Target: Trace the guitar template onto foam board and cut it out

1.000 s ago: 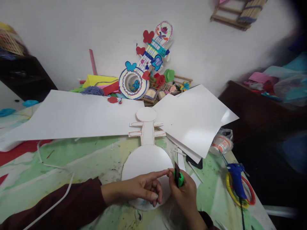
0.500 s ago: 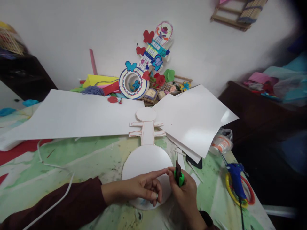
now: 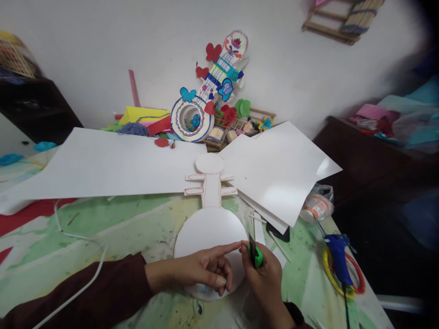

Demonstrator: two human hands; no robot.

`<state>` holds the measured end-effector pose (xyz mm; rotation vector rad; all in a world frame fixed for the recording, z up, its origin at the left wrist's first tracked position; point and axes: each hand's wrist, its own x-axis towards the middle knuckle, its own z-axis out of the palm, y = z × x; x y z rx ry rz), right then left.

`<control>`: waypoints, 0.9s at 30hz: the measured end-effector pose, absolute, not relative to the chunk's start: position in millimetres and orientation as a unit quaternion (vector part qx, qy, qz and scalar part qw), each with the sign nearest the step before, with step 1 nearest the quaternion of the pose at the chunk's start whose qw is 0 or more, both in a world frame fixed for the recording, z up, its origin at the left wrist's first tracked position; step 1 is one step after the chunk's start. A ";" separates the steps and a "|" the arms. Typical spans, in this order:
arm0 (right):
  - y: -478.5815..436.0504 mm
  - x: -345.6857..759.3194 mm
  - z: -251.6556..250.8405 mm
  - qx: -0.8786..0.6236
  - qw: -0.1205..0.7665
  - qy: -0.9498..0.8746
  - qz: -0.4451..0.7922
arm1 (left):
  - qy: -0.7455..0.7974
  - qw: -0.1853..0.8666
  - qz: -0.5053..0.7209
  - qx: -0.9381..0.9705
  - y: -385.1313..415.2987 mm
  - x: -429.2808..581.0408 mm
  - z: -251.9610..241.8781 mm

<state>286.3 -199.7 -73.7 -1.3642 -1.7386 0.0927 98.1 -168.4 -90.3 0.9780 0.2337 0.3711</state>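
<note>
Green cutter (image 3: 258, 259) in right hand (image 3: 265, 278); cup (image 3: 310, 213) bears unreadable orange print (image 3: 319, 208).

Right hand (image 3: 265, 273) holding green cutter (image 3: 257, 259), white cutout (image 3: 210, 228)

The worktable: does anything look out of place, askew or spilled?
Yes: a white cord runs across the left sleeve, where it could snag. White strips lie scattered beyond the right hand, which grips a green cutter, and blotchy stains mark the green-and-white table covering.
</note>
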 end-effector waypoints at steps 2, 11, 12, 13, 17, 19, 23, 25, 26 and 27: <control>-199.3 286.6 -74.9 -0.553 0.443 -0.705 0.026 | 0.113 0.858 0.176 0.470 -168.0 98.0 -91.3; -199.6 286.1 -75.7 -0.573 0.427 -0.699 0.008 | 0.107 0.856 0.180 0.472 -168.3 98.4 -89.5; -199.6 285.7 -75.8 -0.575 0.425 -0.699 0.004 | 0.105 0.856 0.180 0.473 -168.2 98.3 -88.9; -199.6 285.3 -75.9 -0.577 0.423 -0.699 0.002 | 0.104 0.856 0.178 0.475 -168.1 98.1 -88.7; -200.2 283.7 -74.9 -0.586 0.423 -0.692 0.001 | 0.104 0.854 0.178 0.478 -168.3 97.9 -94.3; -200.5 284.2 -73.6 -0.597 0.421 -0.683 0.007 | 0.102 0.854 0.186 0.476 -169.2 98.3 -99.1; -198.5 293.0 -70.9 -0.628 0.421 -0.655 0.010 | 0.125 0.819 0.220 0.515 -166.4 93.9 -91.9; -194.9 302.0 -69.6 -0.653 0.416 -0.633 0.006 | 0.183 0.737 0.238 0.606 -156.9 84.1 -72.6; -192.6 307.2 -69.0 -0.669 0.406 -0.622 0.010 | 0.224 0.662 0.238 0.674 -148.9 76.3 -59.5; -190.0 312.5 -68.6 -0.688 0.387 -0.614 0.017 | 0.272 0.551 0.246 0.750 -138.4 66.5 -45.2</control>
